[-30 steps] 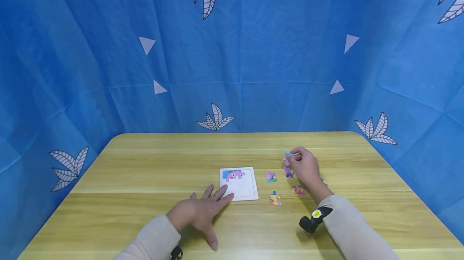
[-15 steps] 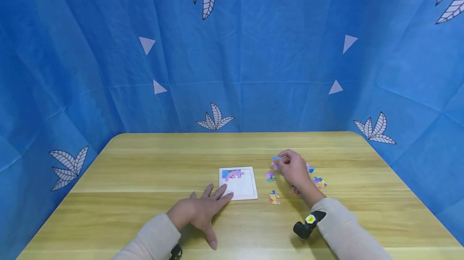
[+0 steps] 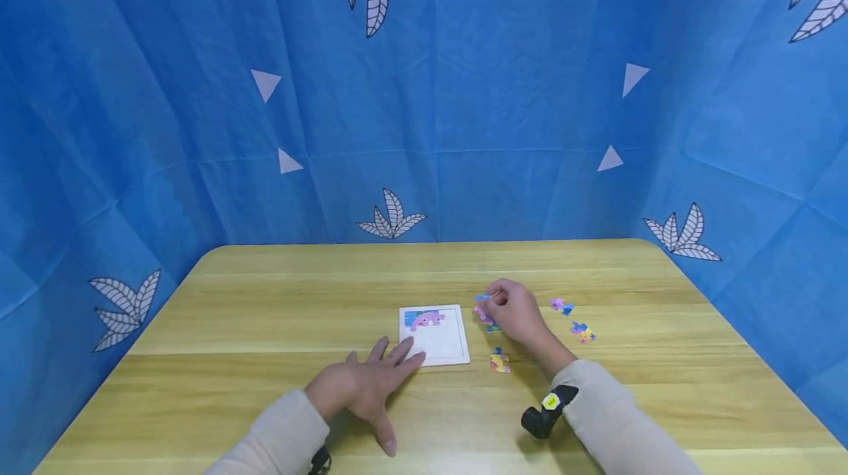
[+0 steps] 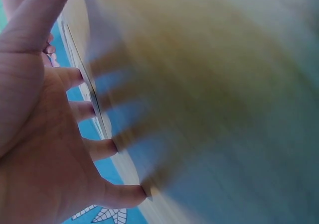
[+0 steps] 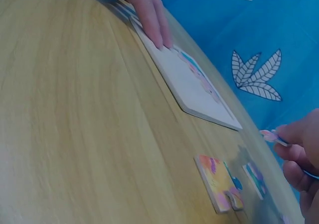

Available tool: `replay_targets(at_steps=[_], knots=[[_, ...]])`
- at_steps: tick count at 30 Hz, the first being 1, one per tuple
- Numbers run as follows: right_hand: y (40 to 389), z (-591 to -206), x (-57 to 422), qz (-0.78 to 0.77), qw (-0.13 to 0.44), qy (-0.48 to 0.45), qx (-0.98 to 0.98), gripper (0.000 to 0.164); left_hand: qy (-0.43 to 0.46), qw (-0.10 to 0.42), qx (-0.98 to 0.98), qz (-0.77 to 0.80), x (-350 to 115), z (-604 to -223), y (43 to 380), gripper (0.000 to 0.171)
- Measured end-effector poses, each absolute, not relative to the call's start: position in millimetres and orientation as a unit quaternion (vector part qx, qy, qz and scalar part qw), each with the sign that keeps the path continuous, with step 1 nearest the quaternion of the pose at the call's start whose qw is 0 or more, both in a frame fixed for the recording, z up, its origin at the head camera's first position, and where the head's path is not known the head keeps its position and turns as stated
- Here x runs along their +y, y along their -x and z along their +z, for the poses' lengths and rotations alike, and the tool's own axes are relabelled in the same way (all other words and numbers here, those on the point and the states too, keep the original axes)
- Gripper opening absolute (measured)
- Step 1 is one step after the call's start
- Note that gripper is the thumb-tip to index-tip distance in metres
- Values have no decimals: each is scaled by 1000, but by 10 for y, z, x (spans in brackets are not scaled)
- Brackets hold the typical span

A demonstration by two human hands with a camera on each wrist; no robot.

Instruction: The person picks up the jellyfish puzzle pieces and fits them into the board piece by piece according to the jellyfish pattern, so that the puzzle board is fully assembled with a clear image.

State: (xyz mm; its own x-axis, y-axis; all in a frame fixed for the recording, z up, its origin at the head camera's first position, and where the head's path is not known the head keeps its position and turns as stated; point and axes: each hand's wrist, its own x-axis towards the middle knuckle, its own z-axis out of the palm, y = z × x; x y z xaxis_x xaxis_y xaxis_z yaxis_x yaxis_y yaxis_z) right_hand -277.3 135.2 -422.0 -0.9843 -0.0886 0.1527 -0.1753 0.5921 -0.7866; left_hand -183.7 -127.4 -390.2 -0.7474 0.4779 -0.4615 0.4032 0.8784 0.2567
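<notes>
My left hand [image 3: 364,385], fingers spread and straight, rests its fingertips on the lower left edge of a white puzzle tray [image 3: 442,348]. A joined strip of blue and pink puzzle pieces [image 3: 425,319] fills the tray's upper left. Just right of the tray, my right hand [image 3: 520,315] pinches a pink puzzle piece [image 5: 270,135] between thumb and fingers, raised over the table in the right wrist view. Below it lies a pink and green puzzle piece [image 5: 255,180], partly covered by the hand in the head view. A yellow puzzle piece [image 3: 500,361] lies nearer me.
Further right on the wooden table [image 3: 278,298] lie a pink and blue piece [image 3: 562,305] and a yellow and blue piece [image 3: 584,332]. A blue patterned curtain [image 3: 490,92] hangs behind the table. A black wrist camera [image 3: 548,412] sits on my right sleeve.
My right hand has moved left with the pinched puzzle piece, from over the loose pieces toward the tray, uncovering pieces on the right. My left hand has stayed on the tray's edge.
</notes>
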Motion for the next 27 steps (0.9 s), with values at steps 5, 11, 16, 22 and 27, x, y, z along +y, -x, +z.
replay_targets(at_steps=[5,11,16,22,27], knots=[[2771,-4251,1292,444,33,-86,-891,13,-239,266,931,70,-1278,-3901,1832,126],[2768,-4263,1244,441,23,-93,-892,16,-242,266,931,69,-1280,-3906,1839,125],[2757,-4244,1192,440,20,-99,-892,14,-243,263,931,68,-1281,-3899,1839,125],[2773,-4255,1116,444,20,-114,-888,11,-243,262,932,64,-1278,-3903,1844,125],[2794,-4288,1051,444,27,-121,-887,8,-243,264,931,62,-1280,-3900,1847,125]])
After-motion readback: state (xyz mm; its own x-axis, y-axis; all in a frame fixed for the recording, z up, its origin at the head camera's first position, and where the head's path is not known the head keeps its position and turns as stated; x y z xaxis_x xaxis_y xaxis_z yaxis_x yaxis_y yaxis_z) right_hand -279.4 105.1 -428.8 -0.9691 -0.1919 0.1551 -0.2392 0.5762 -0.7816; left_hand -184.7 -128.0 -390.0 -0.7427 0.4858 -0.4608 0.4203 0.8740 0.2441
